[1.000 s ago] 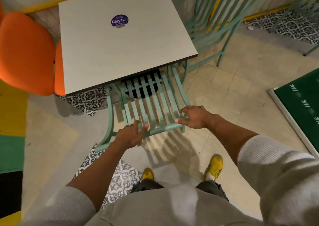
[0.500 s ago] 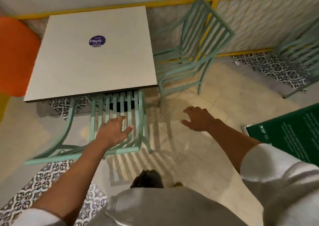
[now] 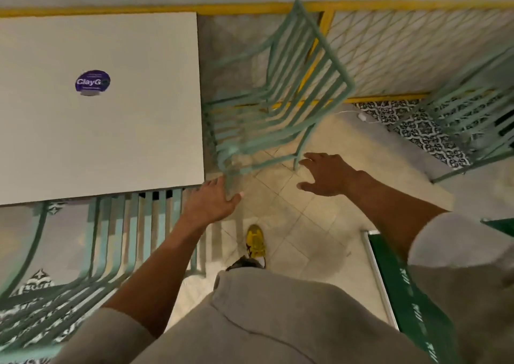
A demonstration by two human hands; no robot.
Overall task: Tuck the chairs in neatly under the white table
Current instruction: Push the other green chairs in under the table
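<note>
The white table (image 3: 133, 130) fills the upper left and carries a purple round sticker (image 3: 93, 82). One mint-green slatted chair (image 3: 116, 241) stands at its near edge with the seat pushed partly under the top. A second mint-green chair (image 3: 281, 107) stands off the table's right side, seat toward the table, apart from it. My left hand (image 3: 211, 202) is open, fingers spread, near the table's front right corner and the second chair's front leg. My right hand (image 3: 325, 174) is open too, hovering by that chair's right front leg. Neither hand holds anything.
A third mint-green chair (image 3: 470, 118) stands at the far right. A lattice railing with yellow frame (image 3: 403, 46) runs behind the chairs. A green board with white edge (image 3: 400, 288) lies on the floor at the right. My yellow shoe (image 3: 255, 241) is on the beige tiles.
Both hands have let go of the first chair's backrest and moved right toward the second chair. The view has swung right, and the first chair now sits at the lower left.
</note>
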